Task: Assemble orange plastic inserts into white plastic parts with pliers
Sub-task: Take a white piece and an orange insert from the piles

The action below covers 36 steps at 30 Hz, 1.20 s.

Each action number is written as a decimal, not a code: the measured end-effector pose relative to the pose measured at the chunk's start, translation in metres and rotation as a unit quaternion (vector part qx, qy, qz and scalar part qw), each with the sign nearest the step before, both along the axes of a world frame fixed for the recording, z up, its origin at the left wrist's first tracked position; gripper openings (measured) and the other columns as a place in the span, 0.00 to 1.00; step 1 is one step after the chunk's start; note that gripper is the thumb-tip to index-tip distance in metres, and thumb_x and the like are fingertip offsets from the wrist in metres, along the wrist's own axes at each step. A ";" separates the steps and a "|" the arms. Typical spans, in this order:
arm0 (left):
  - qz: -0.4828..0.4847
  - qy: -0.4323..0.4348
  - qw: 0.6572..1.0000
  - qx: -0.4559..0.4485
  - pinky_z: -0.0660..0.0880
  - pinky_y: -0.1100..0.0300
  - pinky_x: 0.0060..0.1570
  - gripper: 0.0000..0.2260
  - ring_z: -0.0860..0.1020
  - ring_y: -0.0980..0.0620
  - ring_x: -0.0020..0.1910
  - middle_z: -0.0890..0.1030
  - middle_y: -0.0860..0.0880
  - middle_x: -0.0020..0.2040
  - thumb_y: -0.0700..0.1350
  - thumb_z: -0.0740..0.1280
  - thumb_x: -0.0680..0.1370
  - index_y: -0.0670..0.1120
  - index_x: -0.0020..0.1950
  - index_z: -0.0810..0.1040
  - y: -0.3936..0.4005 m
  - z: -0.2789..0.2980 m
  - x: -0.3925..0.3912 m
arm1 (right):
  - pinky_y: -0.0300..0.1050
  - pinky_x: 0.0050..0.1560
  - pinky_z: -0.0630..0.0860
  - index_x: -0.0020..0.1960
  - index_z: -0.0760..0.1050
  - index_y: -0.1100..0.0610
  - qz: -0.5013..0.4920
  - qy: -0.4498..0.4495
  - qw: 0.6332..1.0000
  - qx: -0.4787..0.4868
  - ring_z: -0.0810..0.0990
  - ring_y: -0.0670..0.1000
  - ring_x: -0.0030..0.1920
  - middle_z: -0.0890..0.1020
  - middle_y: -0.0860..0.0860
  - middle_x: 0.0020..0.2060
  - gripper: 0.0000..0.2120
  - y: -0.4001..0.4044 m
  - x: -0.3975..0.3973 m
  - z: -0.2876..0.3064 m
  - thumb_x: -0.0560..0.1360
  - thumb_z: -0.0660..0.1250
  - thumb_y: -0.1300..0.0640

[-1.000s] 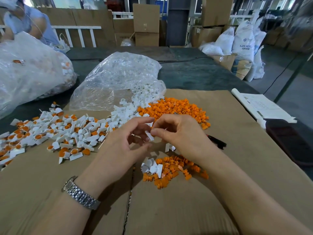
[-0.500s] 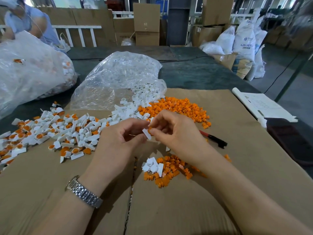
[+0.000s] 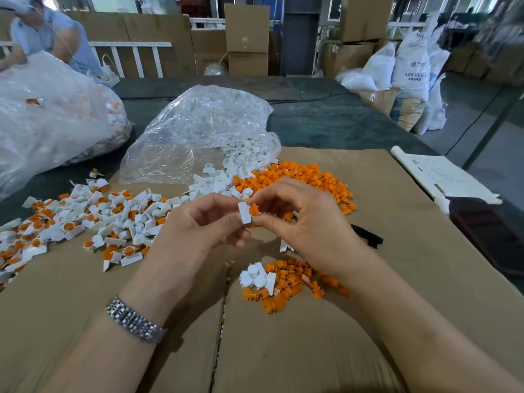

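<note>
Hands meeting mid-frame above cardboard sheets covering tabletop. Left hand, w/ metal watch on wrist, fingers curled, pinching white plastic part between thumb & forefinger. Right hand fingers curled, pinching orange insert against side of white part; insert & part touching, how far seated not clear. Both held up off cardboard, just in front of loose orange inserts pile.

Small mixed heap of orange inserts & a few white parts on cardboard just below right wrist. Pliers lying on cardboard right of right hand, only dark handle end visible, rest hidden behind hand. Finished pieces pile, white w/ orange in them, spread across left side. Loose white parts spilling from clear plastic bag behind hands, touching orange pile's left edge. Bigger clear bag far left, holding white/orange pcs. White paper sheet & dark flat object at right tabletop edge. Another person's blue sleeve top left. Cardboard boxes & white sacks in bkgd.
</note>
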<state>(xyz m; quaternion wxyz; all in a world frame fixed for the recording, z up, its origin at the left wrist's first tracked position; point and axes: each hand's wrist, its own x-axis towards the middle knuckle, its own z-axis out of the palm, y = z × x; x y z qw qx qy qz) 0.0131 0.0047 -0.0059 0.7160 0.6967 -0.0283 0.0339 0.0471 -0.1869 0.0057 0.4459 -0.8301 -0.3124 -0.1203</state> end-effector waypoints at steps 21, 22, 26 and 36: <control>0.009 0.047 0.992 -0.116 0.80 0.63 0.35 0.09 0.82 0.51 0.34 0.84 0.42 0.39 0.40 0.79 0.63 0.42 0.42 0.87 -0.001 0.001 0.005 | 0.41 0.49 0.78 0.56 0.82 0.56 -0.015 -0.075 0.995 -0.064 0.78 0.43 0.45 0.80 0.47 0.47 0.10 0.007 -0.003 -0.003 0.76 0.75 0.56; 0.012 0.051 0.991 -0.121 0.80 0.63 0.35 0.09 0.82 0.51 0.34 0.84 0.42 0.39 0.40 0.79 0.63 0.41 0.42 0.87 -0.001 0.001 0.005 | 0.38 0.50 0.77 0.57 0.81 0.55 -0.009 -0.057 0.996 -0.069 0.78 0.43 0.46 0.80 0.45 0.48 0.12 0.004 -0.002 -0.002 0.75 0.74 0.53; 0.021 0.070 0.988 -0.134 0.79 0.64 0.33 0.08 0.81 0.52 0.33 0.83 0.43 0.37 0.40 0.78 0.63 0.42 0.41 0.88 0.002 0.003 0.006 | 0.34 0.51 0.75 0.61 0.78 0.48 -0.125 0.004 0.989 -0.085 0.78 0.41 0.51 0.79 0.43 0.52 0.19 -0.017 0.013 0.002 0.75 0.69 0.39; 0.030 0.072 0.985 -0.153 0.79 0.65 0.32 0.05 0.81 0.52 0.32 0.83 0.43 0.36 0.38 0.76 0.64 0.42 0.38 0.88 0.000 0.005 0.004 | 0.53 0.46 0.77 0.50 0.73 0.56 -0.264 0.167 0.887 -0.341 0.76 0.52 0.45 0.77 0.51 0.45 0.23 -0.042 0.029 -0.010 0.74 0.69 0.35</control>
